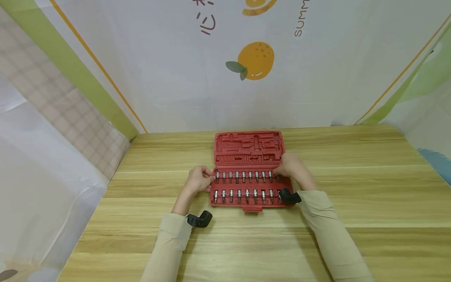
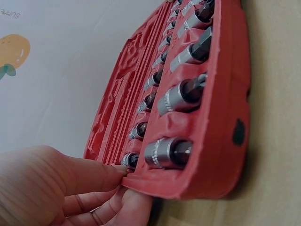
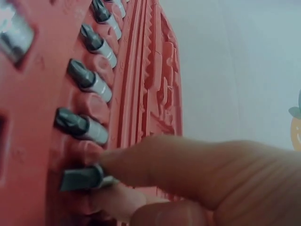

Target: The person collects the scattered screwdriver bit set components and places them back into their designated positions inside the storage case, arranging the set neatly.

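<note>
An open red bit socket case [image 1: 243, 186] lies on the table, its hinged lid [image 1: 248, 145] folded back toward the wall. Two rows of silver bit sockets [image 2: 165, 153] with dark tips sit in its slots. At the case's left edge, my left hand [image 1: 198, 180] pinches the rim, thumb on top and fingers beneath. My right hand [image 1: 291, 165] is at the right end of the upper row. There its thumb and finger pinch a flat-blade bit socket [image 3: 80, 179] in line with the others. The right fingers hide part of that socket.
The wood-grain table [image 1: 141, 235] extends around the case on both sides. Behind it hangs a white cloth [image 1: 176, 78] printed with an orange. A black wrist camera [image 1: 289, 196] overlaps the case's lower right corner in the head view.
</note>
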